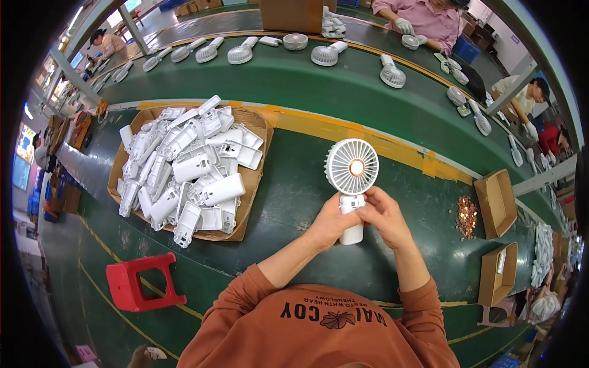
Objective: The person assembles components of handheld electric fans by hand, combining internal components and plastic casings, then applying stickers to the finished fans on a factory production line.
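A white handheld fan (353, 167) with a round slatted head and an orange ring at its centre stands in front of me, head pointing away. My left hand (330, 222) is closed round the left side of its handle. On the other side, my right hand (385, 219) grips the handle near its top, fingers behind and thumb toward the front. Both thumbs meet close to a small dark detail below the head. To the left, a shallow cardboard tray (260, 126) holds a heap of white plastic handle shells (193, 168).
Small copper-coloured pieces (466, 218) lie in a pile at right, beside two open cardboard boxes (496, 202). Beyond the yellow-taped edge, a green conveyor belt (276, 80) carries several white fans. Co-workers, one in a pink shirt (432, 27), sit across it. A red stool (144, 282) stands lower left.
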Demonstrator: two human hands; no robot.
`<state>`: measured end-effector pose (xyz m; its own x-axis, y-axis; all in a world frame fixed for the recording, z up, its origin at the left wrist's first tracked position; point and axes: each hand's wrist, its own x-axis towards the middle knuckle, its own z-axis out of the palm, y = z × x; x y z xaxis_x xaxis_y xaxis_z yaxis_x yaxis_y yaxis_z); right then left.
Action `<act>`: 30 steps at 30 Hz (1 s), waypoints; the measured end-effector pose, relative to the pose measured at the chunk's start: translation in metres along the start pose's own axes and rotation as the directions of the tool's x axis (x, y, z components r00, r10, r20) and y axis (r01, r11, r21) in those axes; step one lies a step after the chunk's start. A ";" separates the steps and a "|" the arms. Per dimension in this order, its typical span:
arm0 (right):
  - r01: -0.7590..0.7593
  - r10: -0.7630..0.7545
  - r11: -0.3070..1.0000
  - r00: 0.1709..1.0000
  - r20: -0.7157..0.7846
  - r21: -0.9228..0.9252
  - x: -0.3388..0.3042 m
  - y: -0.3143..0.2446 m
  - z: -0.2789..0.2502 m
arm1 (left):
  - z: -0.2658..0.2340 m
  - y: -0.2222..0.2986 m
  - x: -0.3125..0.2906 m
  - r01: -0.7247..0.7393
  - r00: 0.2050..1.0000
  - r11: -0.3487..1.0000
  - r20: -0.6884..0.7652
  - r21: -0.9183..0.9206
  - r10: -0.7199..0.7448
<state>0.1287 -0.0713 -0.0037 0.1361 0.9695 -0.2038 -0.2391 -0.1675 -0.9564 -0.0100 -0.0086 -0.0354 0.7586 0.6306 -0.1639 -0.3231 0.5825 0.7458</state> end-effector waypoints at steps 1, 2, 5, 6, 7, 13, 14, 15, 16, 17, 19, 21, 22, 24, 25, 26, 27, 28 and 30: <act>0.002 -0.002 1.000 1.000 -0.007 0.002 0.000 0.000 0.001 | 0.000 0.002 -0.001 0.004 1.000 1.000 0.006 0.002 -0.004; 0.018 -0.018 1.000 1.000 0.005 0.011 0.000 0.000 0.002 | 0.001 0.005 -0.001 0.008 0.999 0.999 0.043 0.037 -0.010; 0.033 -0.033 0.999 0.999 0.005 0.021 -0.003 0.000 0.003 | -0.001 0.005 -0.002 0.025 0.996 0.994 0.087 0.102 -0.034; 0.032 -0.031 0.999 0.999 -0.004 0.022 -0.005 0.001 0.003 | -0.001 0.004 -0.002 0.038 0.995 0.991 0.090 0.131 -0.050; 0.030 -0.030 0.999 0.999 -0.012 0.021 -0.005 0.001 0.003 | -0.001 0.004 -0.003 0.038 0.995 0.991 0.090 0.132 -0.050; 0.042 -0.042 0.999 0.999 0.000 0.033 -0.004 0.004 -0.001 | 0.002 0.006 -0.005 0.019 0.996 0.996 0.086 0.087 -0.027; 0.048 -0.049 0.998 0.999 0.001 0.028 -0.004 0.006 -0.009 | 0.001 0.006 -0.005 -0.072 0.993 0.956 0.114 0.284 0.041; -0.005 0.006 0.973 1.000 0.004 -0.229 -0.005 0.008 -0.022 | -0.001 0.008 -0.003 -0.166 0.983 0.868 0.152 0.468 0.106; -0.056 0.060 0.881 0.998 -0.007 -0.471 -0.006 0.008 -0.030 | -0.002 0.012 -0.002 -0.283 0.951 0.637 0.124 0.717 0.283; 0.173 -0.179 0.926 0.984 0.012 -0.336 -0.009 0.007 -0.034 | -0.011 0.026 0.006 -0.591 0.769 0.296 0.412 0.751 0.489; -0.173 0.171 0.985 0.983 0.065 0.026 -0.015 -0.010 -0.044 | -0.008 0.043 0.003 -0.464 0.651 -0.198 0.484 0.864 0.585; -0.209 0.198 0.972 0.975 0.103 0.108 -0.023 -0.010 -0.046 | -0.009 0.047 0.006 -0.413 0.647 -0.275 0.493 0.868 0.583; -0.282 0.275 0.959 0.937 0.213 0.003 -0.024 -0.011 -0.049 | -0.009 0.048 0.008 -0.410 0.625 -0.322 0.519 0.854 0.583; -0.279 0.284 0.958 0.908 0.306 -0.062 -0.027 -0.009 -0.046 | -0.011 0.045 0.010 -0.422 0.610 -0.367 0.559 0.829 0.561; -0.271 0.278 0.960 0.908 0.314 -0.067 -0.025 -0.008 -0.048 | -0.012 0.043 0.012 -0.416 0.605 -0.375 0.561 0.828 0.565; -0.318 0.310 0.948 0.908 0.283 -0.017 -0.021 -0.007 -0.051 | -0.011 0.041 0.014 -0.388 0.631 -0.386 0.547 0.837 0.550; -0.363 0.343 0.931 0.905 0.252 0.035 -0.017 -0.007 -0.053 | -0.011 0.043 0.016 -0.360 0.657 -0.397 0.532 0.844 0.535; -0.366 0.349 0.928 0.919 0.183 0.068 -0.014 -0.011 -0.051 | -0.015 0.048 0.016 -0.288 0.721 -0.474 0.514 0.832 0.464; -0.344 0.338 0.937 0.935 0.104 0.052 0.000 -0.009 -0.059 | -0.015 0.072 0.016 -0.310 0.783 -0.438 0.488 0.844 0.385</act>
<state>0.1871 -0.0805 -0.0077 -0.0535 0.8689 -0.4921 -0.3212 -0.4816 -0.8154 -0.0292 0.0512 0.0062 0.7457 0.4682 0.4741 0.3838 -0.8834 0.2688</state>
